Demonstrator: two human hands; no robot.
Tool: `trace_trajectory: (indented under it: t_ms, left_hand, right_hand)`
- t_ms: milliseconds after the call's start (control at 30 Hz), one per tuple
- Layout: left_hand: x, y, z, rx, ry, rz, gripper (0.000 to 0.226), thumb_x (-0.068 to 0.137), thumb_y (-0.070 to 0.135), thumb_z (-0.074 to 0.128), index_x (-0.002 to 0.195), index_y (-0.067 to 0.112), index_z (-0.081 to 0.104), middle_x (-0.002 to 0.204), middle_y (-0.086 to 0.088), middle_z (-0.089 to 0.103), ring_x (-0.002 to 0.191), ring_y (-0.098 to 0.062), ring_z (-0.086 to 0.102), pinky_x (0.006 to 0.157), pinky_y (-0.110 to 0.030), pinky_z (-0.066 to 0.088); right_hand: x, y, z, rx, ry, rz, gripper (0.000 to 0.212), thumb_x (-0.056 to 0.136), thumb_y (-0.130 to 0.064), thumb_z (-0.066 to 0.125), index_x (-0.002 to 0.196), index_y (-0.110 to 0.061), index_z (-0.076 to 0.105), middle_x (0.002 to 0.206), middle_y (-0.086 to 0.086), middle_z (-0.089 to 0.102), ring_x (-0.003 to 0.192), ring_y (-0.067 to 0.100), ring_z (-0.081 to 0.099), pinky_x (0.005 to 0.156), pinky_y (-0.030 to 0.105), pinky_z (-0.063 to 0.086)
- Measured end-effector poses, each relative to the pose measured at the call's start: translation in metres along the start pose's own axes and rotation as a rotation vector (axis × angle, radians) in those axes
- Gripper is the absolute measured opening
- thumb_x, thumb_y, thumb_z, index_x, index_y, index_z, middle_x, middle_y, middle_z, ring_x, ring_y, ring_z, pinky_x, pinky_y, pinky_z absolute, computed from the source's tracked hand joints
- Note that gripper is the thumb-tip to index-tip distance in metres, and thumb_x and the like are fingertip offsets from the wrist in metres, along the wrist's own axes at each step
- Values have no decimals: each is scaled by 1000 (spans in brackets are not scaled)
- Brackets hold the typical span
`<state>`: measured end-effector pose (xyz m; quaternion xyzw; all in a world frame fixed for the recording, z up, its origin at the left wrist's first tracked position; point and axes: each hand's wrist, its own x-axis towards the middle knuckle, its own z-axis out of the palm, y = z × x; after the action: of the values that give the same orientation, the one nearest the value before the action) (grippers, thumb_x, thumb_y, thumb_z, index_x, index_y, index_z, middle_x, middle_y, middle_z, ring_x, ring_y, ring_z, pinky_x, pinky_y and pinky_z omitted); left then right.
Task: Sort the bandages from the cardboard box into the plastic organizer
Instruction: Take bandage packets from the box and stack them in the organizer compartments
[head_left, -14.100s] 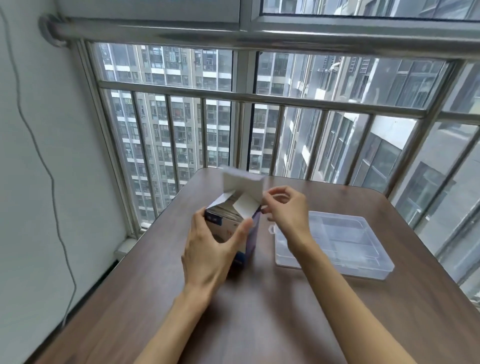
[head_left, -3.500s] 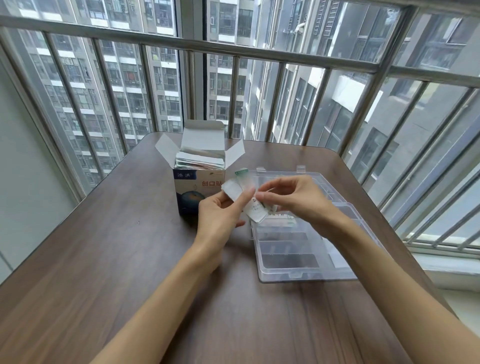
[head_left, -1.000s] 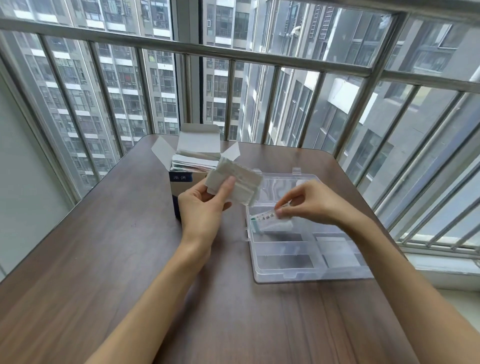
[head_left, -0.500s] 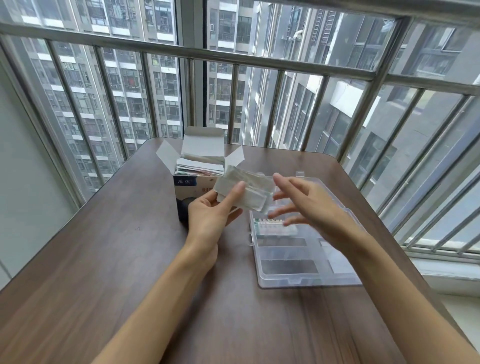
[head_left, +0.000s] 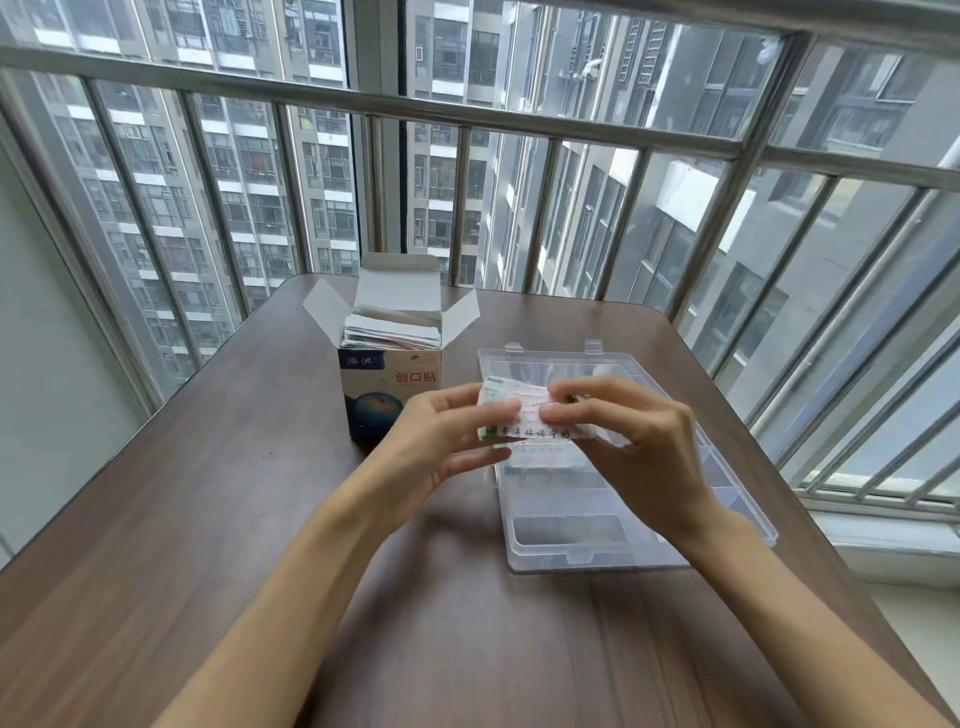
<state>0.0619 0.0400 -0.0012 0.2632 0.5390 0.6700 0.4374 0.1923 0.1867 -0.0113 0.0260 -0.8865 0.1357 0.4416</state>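
An open blue and white cardboard box stands on the table with its flaps up, and more bandages are stacked inside it. To its right lies the clear plastic organizer, lid open. Both hands hold a small stack of wrapped bandages above the organizer's left side. My left hand grips the stack's left end. My right hand pinches the stack from the right with thumb and fingers. One bandage lies in a compartment just under the hands.
The brown wooden table runs up to a metal window railing at the back and right. The organizer's near compartments hold nothing visible. A white wall stands to the left.
My right hand left the bandage lying in the organizer and came up to the stack. Both hands now hold the stack together, lower and nearer the organizer.
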Motion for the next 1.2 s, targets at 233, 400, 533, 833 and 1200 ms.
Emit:
trace_trajectory:
  t_ms: [233, 400, 533, 833, 1200]
  left_hand:
    - [3, -7, 0, 32, 81, 150, 35, 82, 5, 69, 114, 18, 63, 93, -7, 75, 84, -14, 71, 69, -22, 57]
    - [9, -8, 6, 175, 129, 243, 31, 84, 12, 69, 110, 26, 60, 92, -10, 73, 80, -15, 72, 66, -24, 57]
    - [29, -2, 14, 559, 235, 333, 14, 86, 30, 68, 98, 24, 64, 91, -2, 72, 76, -10, 69, 65, -28, 58]
    - [34, 16, 12, 1446, 220, 271, 15, 85, 46, 64, 95, 37, 70, 91, 19, 71, 74, -1, 53, 67, -24, 37]
    - [40, 27, 3, 1451, 37, 177, 11, 84, 34, 66, 94, 35, 71, 84, 19, 72, 47, 14, 55, 66, -22, 44]
  right_hand:
    - [12, -5, -8, 389, -14, 565, 46, 95, 3, 43, 129, -28, 51, 124, -7, 61, 107, 3, 61, 90, 21, 51]
    - [22, -8, -9, 570, -373, 726, 37, 92, -12, 59, 125, -29, 55, 115, -4, 63, 98, 9, 65, 78, 24, 55]
    - [30, 2, -9, 441, -272, 711, 28, 88, 2, 60, 107, -18, 67, 96, -1, 70, 82, 12, 68, 73, 22, 56]
    - [31, 14, -5, 192, -458, 761, 24, 78, -1, 68, 90, -22, 72, 88, 1, 72, 80, 12, 69, 69, 19, 56]
    - [45, 11, -1, 19, -739, 756, 21, 83, -14, 69, 104, -16, 73, 88, 2, 69, 76, 10, 62, 69, 21, 50]
